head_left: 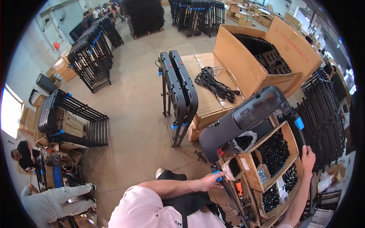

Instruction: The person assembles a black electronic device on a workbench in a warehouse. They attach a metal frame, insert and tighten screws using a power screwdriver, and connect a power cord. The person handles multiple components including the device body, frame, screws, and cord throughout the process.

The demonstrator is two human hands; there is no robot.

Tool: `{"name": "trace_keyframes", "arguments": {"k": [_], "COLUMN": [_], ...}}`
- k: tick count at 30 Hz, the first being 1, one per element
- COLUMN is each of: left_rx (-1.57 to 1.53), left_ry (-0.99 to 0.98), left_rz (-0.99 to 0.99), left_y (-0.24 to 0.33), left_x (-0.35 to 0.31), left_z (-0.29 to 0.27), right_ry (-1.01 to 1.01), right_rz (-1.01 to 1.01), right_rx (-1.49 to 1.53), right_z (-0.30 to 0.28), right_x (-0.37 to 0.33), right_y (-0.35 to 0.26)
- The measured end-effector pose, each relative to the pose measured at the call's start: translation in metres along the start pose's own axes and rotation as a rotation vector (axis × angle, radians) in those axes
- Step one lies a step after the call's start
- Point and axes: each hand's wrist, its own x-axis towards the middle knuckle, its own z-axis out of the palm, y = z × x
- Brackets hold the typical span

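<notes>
A black tubular frame with a wide plastic housing across its top is held up in front of me. My left hand grips its near-left leg beside a blue clip. Round the right leg, below another blue clip, my right hand is closed. Under the frame stand cardboard parts bins filled with small black pieces. An orange-handled tool lies beside the bins, near my left hand. Part of the bench behind the housing is hidden.
Two similar black frames stand left of a carton with a bundle of black power cords. Behind it, an open cardboard box holds black plastic parts. More frames are stacked around the floor. Two people are at lower left.
</notes>
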Motion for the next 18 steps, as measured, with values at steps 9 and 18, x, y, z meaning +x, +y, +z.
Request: {"name": "trace_keyframes", "arguments": {"k": [9, 18], "left_rx": [0.307, 0.430], "left_ry": [-0.122, 0.283], "left_rz": [0.473, 0.738], "left_y": [0.155, 0.364], "left_x": [-0.150, -0.224], "left_z": [-0.073, -0.242], "right_ry": [0.230, 0.009], "right_rz": [0.088, 0.095], "right_rx": [0.080, 0.426], "right_z": [-0.180, -0.110], "right_x": [-0.060, -0.117], "right_y": [-0.182, -0.455]}}
